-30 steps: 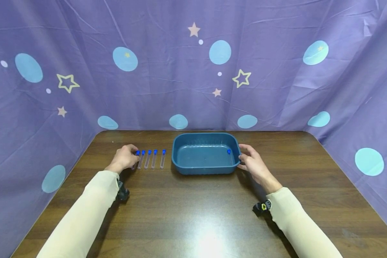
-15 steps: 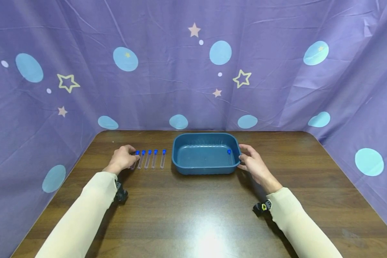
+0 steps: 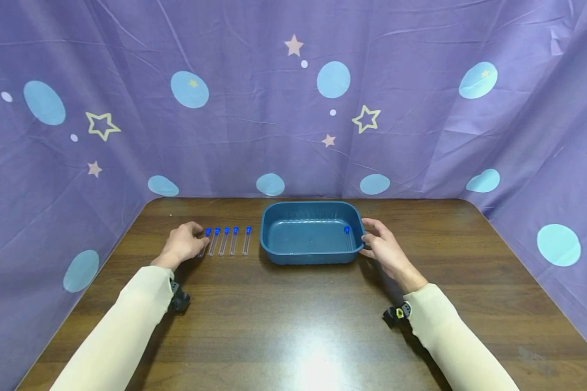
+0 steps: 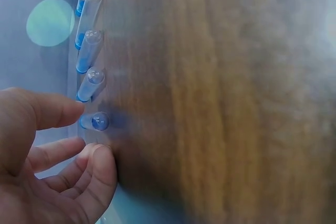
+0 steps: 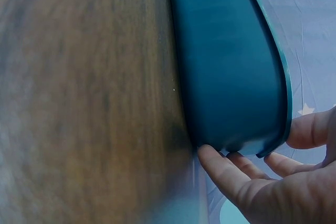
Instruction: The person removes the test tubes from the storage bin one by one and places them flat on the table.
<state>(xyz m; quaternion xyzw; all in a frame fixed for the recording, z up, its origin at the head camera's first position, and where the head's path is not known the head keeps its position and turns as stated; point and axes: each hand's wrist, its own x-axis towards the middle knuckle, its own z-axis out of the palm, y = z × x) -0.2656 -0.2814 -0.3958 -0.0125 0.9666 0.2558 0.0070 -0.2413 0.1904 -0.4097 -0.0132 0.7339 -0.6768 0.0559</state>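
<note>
In the head view my left hand is beside the leftmost of several clear test tubes with blue caps. Its thumb and fingers are spread around that test tube in the left wrist view, with gaps visible on both sides. The other tubes, such as this test tube, lie in a row to its right. My right hand touches the right end of a teal plastic basin. Its fingers are fairly straight along the outer wall, with the uppermost digit at the rim in the right wrist view. One test tube lies inside the basin's right part.
Everything stands on a dark wooden table with a bright glare patch near the front. A purple curtain with stars and blue ovals hangs behind and at both sides. Dark cameras are strapped to both wrists.
My left fingers have loosened from the leftmost test tube, and the hand and forearm have drawn slightly left. The tube stays at the row's end. My right hand and the basin have not moved.
</note>
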